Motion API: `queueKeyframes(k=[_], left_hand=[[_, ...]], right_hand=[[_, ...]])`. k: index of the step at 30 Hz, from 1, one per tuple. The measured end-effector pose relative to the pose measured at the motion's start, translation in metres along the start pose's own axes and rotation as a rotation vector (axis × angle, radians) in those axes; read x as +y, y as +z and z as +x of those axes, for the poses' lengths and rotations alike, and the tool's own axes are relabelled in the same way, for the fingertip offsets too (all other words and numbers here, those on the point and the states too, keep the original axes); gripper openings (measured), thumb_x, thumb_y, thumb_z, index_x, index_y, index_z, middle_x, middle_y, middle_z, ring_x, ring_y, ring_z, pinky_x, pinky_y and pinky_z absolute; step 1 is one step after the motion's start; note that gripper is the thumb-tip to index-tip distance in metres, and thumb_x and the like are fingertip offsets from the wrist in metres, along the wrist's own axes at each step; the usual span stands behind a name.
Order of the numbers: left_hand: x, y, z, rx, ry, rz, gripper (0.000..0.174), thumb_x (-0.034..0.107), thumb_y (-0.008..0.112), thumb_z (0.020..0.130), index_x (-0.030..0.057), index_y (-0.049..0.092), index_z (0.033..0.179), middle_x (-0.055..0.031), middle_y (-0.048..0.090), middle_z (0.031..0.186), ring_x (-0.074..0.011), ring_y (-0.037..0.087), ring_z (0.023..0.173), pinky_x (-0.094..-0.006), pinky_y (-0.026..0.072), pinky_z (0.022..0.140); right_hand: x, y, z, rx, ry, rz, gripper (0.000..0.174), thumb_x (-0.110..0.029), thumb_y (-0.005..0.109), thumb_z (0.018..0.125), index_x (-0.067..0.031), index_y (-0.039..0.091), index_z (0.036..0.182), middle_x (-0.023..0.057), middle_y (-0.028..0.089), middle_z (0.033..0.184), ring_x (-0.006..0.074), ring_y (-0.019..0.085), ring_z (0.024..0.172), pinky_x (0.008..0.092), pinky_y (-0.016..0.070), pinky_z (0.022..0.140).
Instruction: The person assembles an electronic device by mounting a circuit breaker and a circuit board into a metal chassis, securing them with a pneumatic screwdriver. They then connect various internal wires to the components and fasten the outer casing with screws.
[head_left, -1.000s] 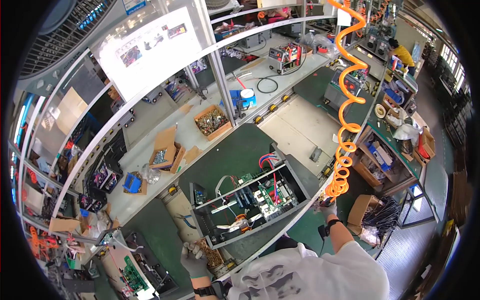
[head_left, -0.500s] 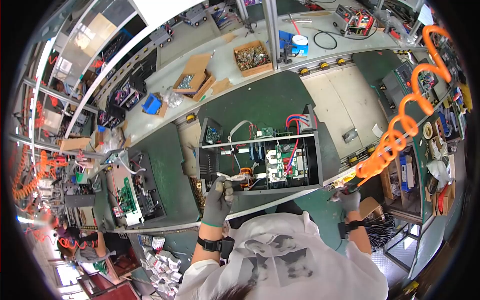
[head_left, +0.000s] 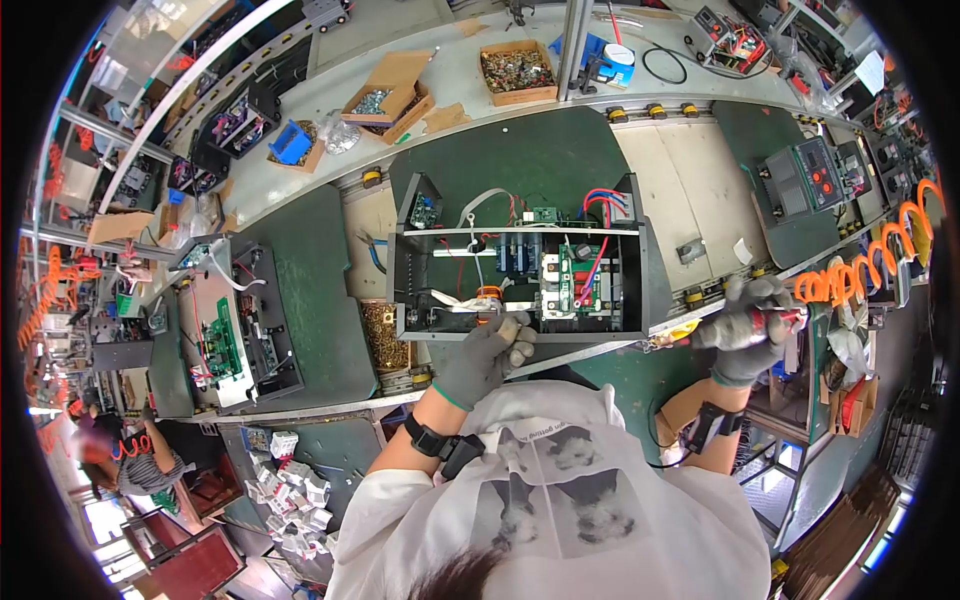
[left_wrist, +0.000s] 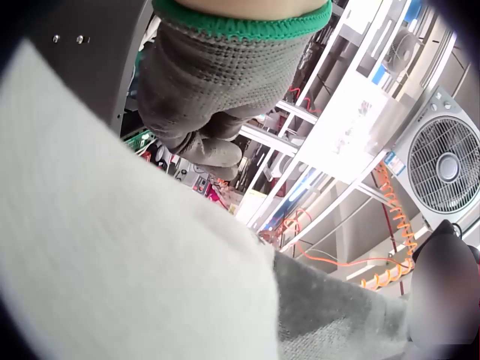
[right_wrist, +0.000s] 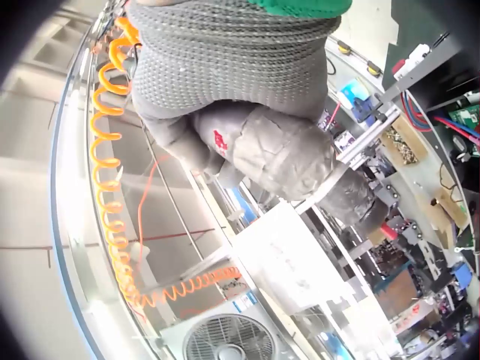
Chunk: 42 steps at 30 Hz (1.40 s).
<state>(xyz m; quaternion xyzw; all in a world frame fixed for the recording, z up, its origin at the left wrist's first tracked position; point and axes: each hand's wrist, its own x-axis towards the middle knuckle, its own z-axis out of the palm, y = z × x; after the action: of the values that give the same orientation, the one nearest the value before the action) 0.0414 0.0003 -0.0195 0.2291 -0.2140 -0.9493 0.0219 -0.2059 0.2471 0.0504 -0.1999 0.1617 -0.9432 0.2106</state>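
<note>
A black metal chassis [head_left: 625,334] lies on the green board, its inside facing up. In it sit a green circuit board [head_left: 581,283], blue-black capacitors and an orange-wound coil [head_left: 488,293]. My gloved left hand [head_left: 480,362] is at the chassis's front edge with curled fingers; nothing shows between them. In the left wrist view, those curled fingers [left_wrist: 214,150] are beside the dark metal wall. Right of the chassis my gloved right hand [head_left: 750,362] grips an air screwdriver [right_wrist: 281,154] wrapped in grey tape. Its tip points left toward the chassis's front right corner.
A coiled orange air hose [head_left: 870,265] hangs at the right. A box of brass-coloured screws [head_left: 384,335] stands left of the chassis. Another opened unit [head_left: 230,330] lies further left, and a finished-looking machine [head_left: 805,180] at the right. Boxes of parts [head_left: 517,72] line the rear bench.
My left hand has moved right from the screw box to the chassis's front edge. The right hand has risen with the screwdriver. The head view has turned downward and left.
</note>
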Motion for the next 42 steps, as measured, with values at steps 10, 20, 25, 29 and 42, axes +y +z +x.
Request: queueKeyframes(k=[10,20,25,29,42], left_hand=[[-0.007,-0.002,0.013,-0.116,-0.017,0.034,0.033,0.034,0.058,0.091,0.0069,0.053,0.108,-0.0017,0.058,0.09,-0.0058,0.048,0.073,-0.0172,0.0388,0.059],[-0.003,-0.022,0.014,-0.048,0.029,-0.034,0.023,0.02,0.058,0.093,0.0022,0.056,0.107,-0.0032,0.057,0.088,-0.0094,0.05,0.072,-0.0211,0.0431,0.062],[0.0,-0.015,0.011,-0.076,0.063,0.039,0.027,0.025,0.056,0.094,0.0007,0.056,0.106,-0.0027,0.054,0.081,-0.0087,0.045,0.067,-0.0207,0.0371,0.058],[0.001,-0.011,0.008,-0.037,0.08,0.1,0.029,0.027,0.053,0.096,0.0002,0.057,0.106,-0.0017,0.051,0.075,-0.008,0.04,0.063,-0.0207,0.0327,0.055],[0.018,0.009,0.007,0.064,-0.014,0.33,0.035,0.031,0.056,0.093,-0.002,0.057,0.103,-0.0076,0.059,0.081,-0.0093,0.046,0.064,-0.0222,0.0344,0.051]], right_hand=[[0.107,0.061,0.002,-0.066,0.169,-0.141,0.025,-0.017,0.063,0.081,-0.0102,0.049,0.101,0.0077,0.05,0.079,0.0232,0.049,0.075,0.0362,0.0421,0.069],[0.143,0.074,0.006,-0.086,0.184,-0.218,0.022,-0.018,0.06,0.083,-0.01,0.048,0.1,0.0058,0.049,0.079,0.021,0.048,0.075,0.0358,0.0412,0.069],[0.15,0.074,0.002,-0.037,0.183,-0.158,0.026,-0.016,0.061,0.08,-0.0077,0.05,0.102,0.0074,0.049,0.078,0.0231,0.05,0.074,0.0365,0.0431,0.067],[0.15,0.072,0.004,-0.058,0.189,-0.151,0.026,-0.015,0.06,0.08,-0.0072,0.05,0.103,0.0077,0.048,0.078,0.0233,0.05,0.075,0.036,0.0431,0.066],[0.142,0.069,-0.005,-0.078,0.164,-0.165,0.025,-0.015,0.06,0.081,-0.0069,0.046,0.1,0.009,0.045,0.075,0.024,0.049,0.074,0.0375,0.0436,0.066]])
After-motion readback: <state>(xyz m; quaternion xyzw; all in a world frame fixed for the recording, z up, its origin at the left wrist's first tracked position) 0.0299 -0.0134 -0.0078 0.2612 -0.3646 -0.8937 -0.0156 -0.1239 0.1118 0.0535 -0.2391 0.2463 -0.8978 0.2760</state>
